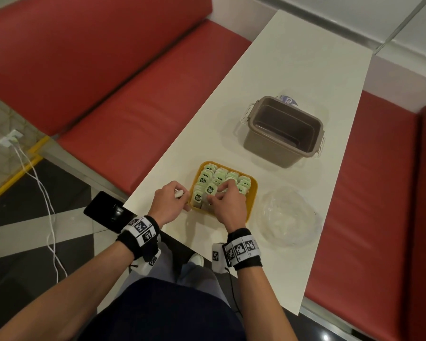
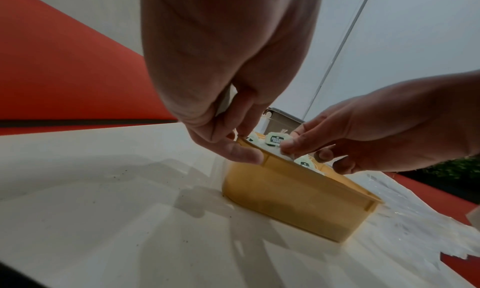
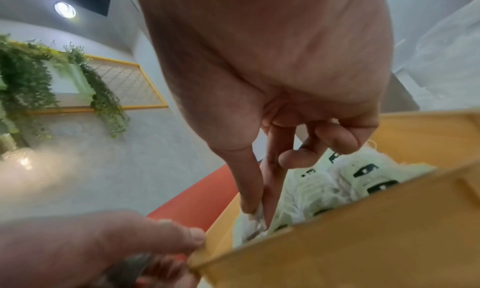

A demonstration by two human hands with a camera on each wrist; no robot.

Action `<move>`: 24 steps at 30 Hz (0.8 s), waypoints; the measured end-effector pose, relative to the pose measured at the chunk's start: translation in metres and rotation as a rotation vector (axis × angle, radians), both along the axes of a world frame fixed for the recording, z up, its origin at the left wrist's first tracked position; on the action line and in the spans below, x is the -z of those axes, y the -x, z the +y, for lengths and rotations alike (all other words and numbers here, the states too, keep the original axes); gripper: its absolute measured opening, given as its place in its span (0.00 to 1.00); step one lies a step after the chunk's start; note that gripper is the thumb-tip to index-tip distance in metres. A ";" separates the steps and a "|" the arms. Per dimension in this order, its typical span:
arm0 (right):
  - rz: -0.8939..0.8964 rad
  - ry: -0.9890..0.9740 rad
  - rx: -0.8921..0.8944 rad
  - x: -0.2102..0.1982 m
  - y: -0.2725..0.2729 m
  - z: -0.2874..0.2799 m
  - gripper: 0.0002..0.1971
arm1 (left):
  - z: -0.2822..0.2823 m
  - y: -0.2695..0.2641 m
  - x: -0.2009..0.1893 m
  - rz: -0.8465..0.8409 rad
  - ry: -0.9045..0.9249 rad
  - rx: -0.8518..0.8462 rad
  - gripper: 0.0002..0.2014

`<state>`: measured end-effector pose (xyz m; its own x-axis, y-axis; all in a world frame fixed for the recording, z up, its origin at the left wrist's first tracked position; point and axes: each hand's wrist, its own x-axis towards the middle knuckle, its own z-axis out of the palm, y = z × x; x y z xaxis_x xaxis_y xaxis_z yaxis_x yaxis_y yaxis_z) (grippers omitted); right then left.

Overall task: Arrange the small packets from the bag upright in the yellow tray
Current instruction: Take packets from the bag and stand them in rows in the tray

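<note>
Small packets [image 1: 210, 189], pale green with dark label squares, stand in close rows inside the yellow tray [image 1: 252, 193], which sits on the white table [image 1: 293, 70] just below the middle of the head view. The right hand [image 1: 228, 203] reaches into the tray's near left corner, thumb and forefinger pinching one packet [image 3: 255, 216] down among its neighbours; the right wrist view shows the pinch plainly. The left hand [image 1: 169, 201] lies at the tray's left edge, its thumb pressed on the rim; its other fingers curl round something small and whitish [image 2: 224, 104], perhaps a spare packet, though I cannot tell for sure.

The step in hand looks to be seating one of the last packets in the corner, with the task near its end: the tray is nearly full. The next move would call for letting go without tipping the packet, then nudging the row so all stay upright, and fetching whatever remains. The clear plastic bag [image 1: 289, 216] lies crumpled just right of the tray and looks almost empty.

The writing on the packet labels is white on dark green; in the left wrist view it seems to begin "McC", but it is too small to read surely. Above the tray in the frame stands a grey-brown lidless bin [image 1: 282, 132], with a white and blue item behind it bearing partial letters, not legible
</note>
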<state>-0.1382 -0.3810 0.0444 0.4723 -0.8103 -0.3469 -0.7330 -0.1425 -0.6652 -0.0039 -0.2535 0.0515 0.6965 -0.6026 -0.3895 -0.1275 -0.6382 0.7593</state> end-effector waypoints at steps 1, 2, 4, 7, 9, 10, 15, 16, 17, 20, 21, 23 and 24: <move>0.015 0.003 -0.007 0.000 0.001 0.000 0.19 | -0.001 0.001 0.000 0.013 0.010 -0.009 0.03; 0.038 0.011 -0.017 0.000 0.001 0.002 0.19 | -0.001 0.002 0.000 0.029 0.020 -0.019 0.03; 0.097 0.026 -0.044 0.004 -0.003 0.009 0.18 | -0.002 0.003 -0.002 0.051 0.019 -0.025 0.02; 0.151 0.070 -0.070 0.009 -0.006 0.016 0.15 | -0.001 0.004 -0.004 0.054 0.014 -0.018 0.02; 0.163 0.094 -0.065 0.008 -0.004 0.013 0.16 | -0.001 0.004 -0.005 0.054 0.014 -0.019 0.02; 0.164 0.091 -0.061 0.006 -0.003 0.012 0.17 | -0.001 0.004 -0.005 0.053 0.016 -0.022 0.02; 0.242 0.114 -0.084 0.004 0.002 0.008 0.20 | -0.002 0.005 -0.005 0.057 0.027 -0.026 0.03; 0.255 0.135 -0.087 0.004 0.002 0.008 0.20 | -0.002 0.005 -0.005 0.058 0.028 -0.020 0.03; 0.266 0.163 -0.089 0.005 0.003 0.008 0.20 | -0.001 0.004 -0.005 0.058 0.029 -0.016 0.03; 0.319 0.268 -0.108 0.004 0.004 0.009 0.16 | 0.002 0.001 -0.002 0.030 0.007 0.000 0.04; 0.343 0.299 -0.118 0.004 0.004 0.009 0.15 | 0.002 0.000 -0.001 0.021 0.013 -0.008 0.05; 0.389 0.342 -0.146 0.005 0.004 0.009 0.14 | 0.005 -0.003 -0.002 0.030 0.038 -0.045 0.09; 0.409 0.352 -0.157 0.005 0.004 0.009 0.15 | 0.006 -0.004 -0.003 0.041 0.051 -0.060 0.12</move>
